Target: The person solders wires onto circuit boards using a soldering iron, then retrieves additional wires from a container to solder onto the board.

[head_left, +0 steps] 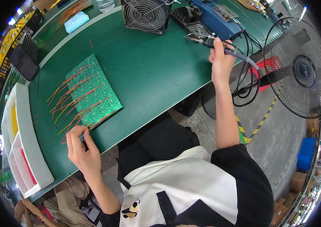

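Observation:
A soldering iron (207, 43) with a grey cable is in my right hand (222, 60), its fingers wrapped round the handle. The iron's tip end is over a metal tray (198, 29) at the back right. On the green mat lies a green circuit board panel (96, 85), with rows of red and yellow wires (62, 99) sticking out past its left side. My left hand (82, 147) is closed at the panel's near corner, beside the wire ends. A small dark piece shows between its fingers; its kind is hidden.
A square metal-grilled fan (145, 15) stands at the back. Right of it is a blue device (221, 17). A large round fan (304, 70) stands off the table's right edge, near black cables (248, 68). At left are a white foam tray (35, 151) and a phone (24, 62).

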Demonstrator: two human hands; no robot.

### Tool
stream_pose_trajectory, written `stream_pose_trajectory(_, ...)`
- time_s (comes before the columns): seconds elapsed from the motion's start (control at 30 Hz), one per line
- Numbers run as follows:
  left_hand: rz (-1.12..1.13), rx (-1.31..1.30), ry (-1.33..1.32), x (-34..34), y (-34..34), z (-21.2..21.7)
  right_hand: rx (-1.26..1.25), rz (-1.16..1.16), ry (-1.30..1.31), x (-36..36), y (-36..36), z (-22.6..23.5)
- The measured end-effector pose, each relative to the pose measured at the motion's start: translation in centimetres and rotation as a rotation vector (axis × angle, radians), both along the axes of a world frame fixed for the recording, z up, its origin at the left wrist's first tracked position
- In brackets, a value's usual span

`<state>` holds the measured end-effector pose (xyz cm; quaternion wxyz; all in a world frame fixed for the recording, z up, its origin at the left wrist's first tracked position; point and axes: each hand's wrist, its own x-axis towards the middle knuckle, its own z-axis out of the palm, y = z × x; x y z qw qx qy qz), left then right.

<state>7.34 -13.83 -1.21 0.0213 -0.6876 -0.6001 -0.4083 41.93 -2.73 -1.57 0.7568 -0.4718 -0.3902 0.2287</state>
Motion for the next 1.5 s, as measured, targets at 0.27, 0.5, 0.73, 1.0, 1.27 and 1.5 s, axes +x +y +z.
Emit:
stream_pose_trajectory(0.27,-0.004,0.006,0.010,-0.05,-0.08,0.15,0.023,-0.003,0.062,0.18,-0.03,-0.13)
stream_pose_trajectory(0.5,-0.024,0.033,-0.025,-0.07,0.05,-0.18,0.032,0.011,0.090,0.09,-0.17,0.13)
stream_pose_trajectory(0.73,-0.020,0.005,-0.009,-0.38,0.03,-0.31,0.012,0.021,0.040,0.14,-0.04,-0.02)
stream_pose_trajectory(1.0,0.010,0.057,-0.054,-0.10,-0.17,-0.23,0.019,0.008,0.013,0.00,0.00,0.04)
stream_pose_trajectory(1.27,0.003,0.071,-0.049,-0.09,0.01,-0.41,0.005,0.011,0.034,0.23,0.04,-0.19)
stream_pose_trajectory(1.5,0.004,0.050,-0.011,-0.18,0.00,-0.22,0.120,-0.098,0.114,0.29,-0.07,-0.49)
